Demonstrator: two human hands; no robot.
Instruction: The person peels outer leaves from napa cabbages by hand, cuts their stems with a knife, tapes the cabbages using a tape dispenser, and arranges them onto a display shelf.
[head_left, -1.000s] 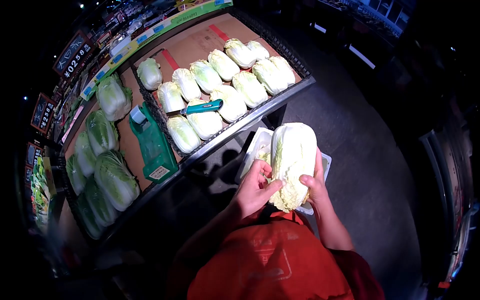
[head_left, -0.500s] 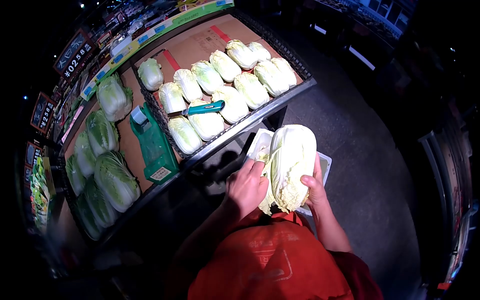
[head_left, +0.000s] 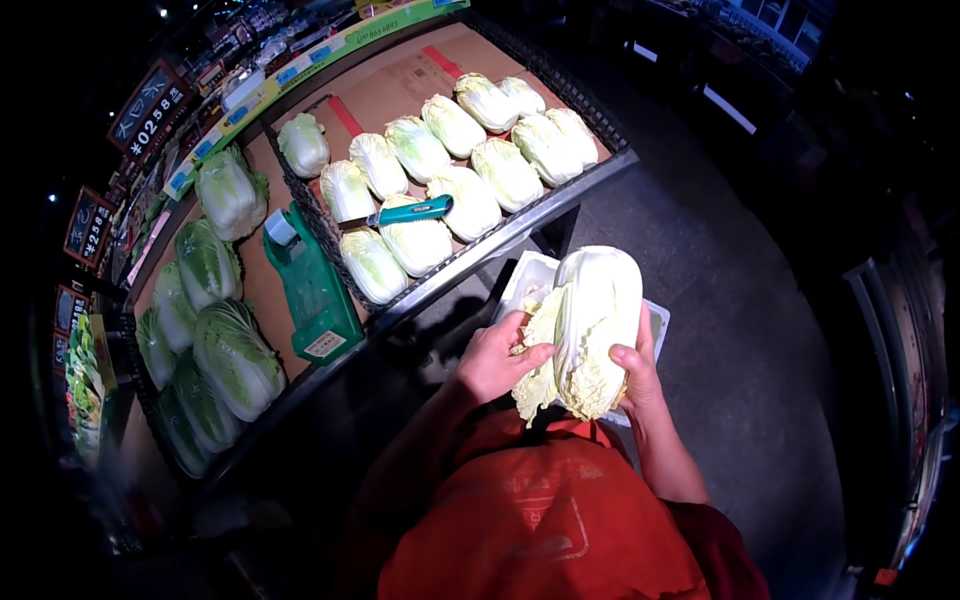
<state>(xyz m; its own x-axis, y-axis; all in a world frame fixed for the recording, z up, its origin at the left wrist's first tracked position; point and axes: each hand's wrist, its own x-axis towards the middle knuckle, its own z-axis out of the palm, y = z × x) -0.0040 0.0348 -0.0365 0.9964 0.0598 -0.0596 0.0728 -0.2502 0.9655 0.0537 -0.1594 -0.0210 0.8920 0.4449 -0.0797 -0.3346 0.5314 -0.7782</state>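
A pale napa cabbage (head_left: 598, 320) is held upright in front of the red apron, above a white bin (head_left: 527, 280). My right hand (head_left: 642, 372) grips its right side, the thumb lying on the front and the other fingers hidden behind. On the left side, my left hand (head_left: 497, 358) pinches a loose outer leaf (head_left: 538, 385) that hangs away from the head with a ragged yellowish edge. Part of the bin is hidden behind the cabbage.
Several trimmed cabbages (head_left: 465, 203) lie in a black-edged crate, with a green-handled knife (head_left: 412, 212) resting on them. A green plastic holder (head_left: 312, 290) stands left of the crate. Greener cabbages (head_left: 238, 360) fill the left tray. Price signs (head_left: 150, 112) stand at the upper left.
My left hand has taken hold of the outer leaf and drawn it leftward off the head, so it now stands apart. The cabbage has shifted slightly right.
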